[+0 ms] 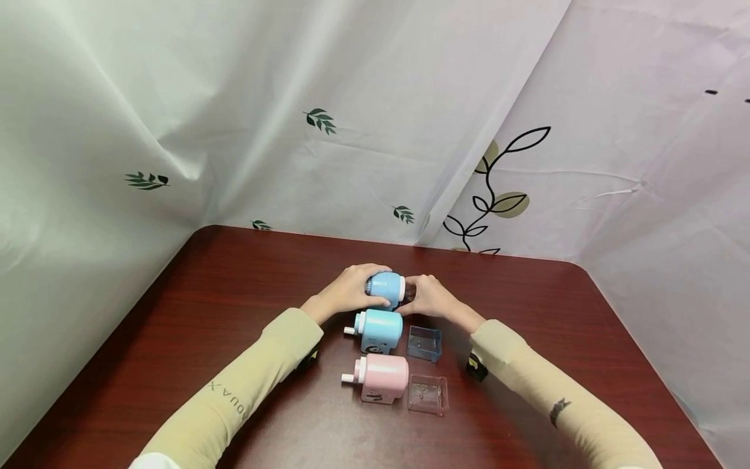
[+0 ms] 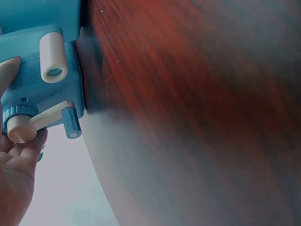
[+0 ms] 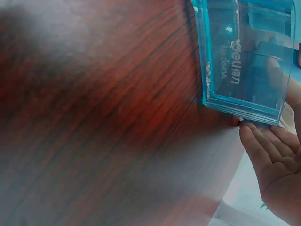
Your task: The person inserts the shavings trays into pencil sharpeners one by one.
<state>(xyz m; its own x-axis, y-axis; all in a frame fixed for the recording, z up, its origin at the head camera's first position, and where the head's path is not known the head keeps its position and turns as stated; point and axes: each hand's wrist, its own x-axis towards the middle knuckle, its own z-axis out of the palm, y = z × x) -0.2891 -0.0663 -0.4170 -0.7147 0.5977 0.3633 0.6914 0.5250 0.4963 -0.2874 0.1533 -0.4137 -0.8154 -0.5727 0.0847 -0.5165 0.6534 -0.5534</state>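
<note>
Far on the table, a blue crank pencil sharpener (image 1: pixel 385 286) lies between both hands. My left hand (image 1: pixel 353 288) grips it from the left, thumb on the near side and fingers on the far side. In the left wrist view its crank (image 2: pixel 49 115) has a blue knob. My right hand (image 1: pixel 430 297) pinches a dark see-through drawer (image 1: pixel 409 292) at the sharpener's right end, partly hidden by the fingers. Nearer stands a light-blue sharpener (image 1: pixel 381 326), with a clear blue drawer (image 1: pixel 424 357) to its right. That drawer fills the foreground of the right wrist view.
Closest to me stands a pink crank sharpener (image 1: pixel 387 374), with a clear drawer (image 1: pixel 428 410) holding small bits on its right. The brown table (image 1: pixel 258 273) ends at a patterned white curtain (image 1: pixel 363 163) behind.
</note>
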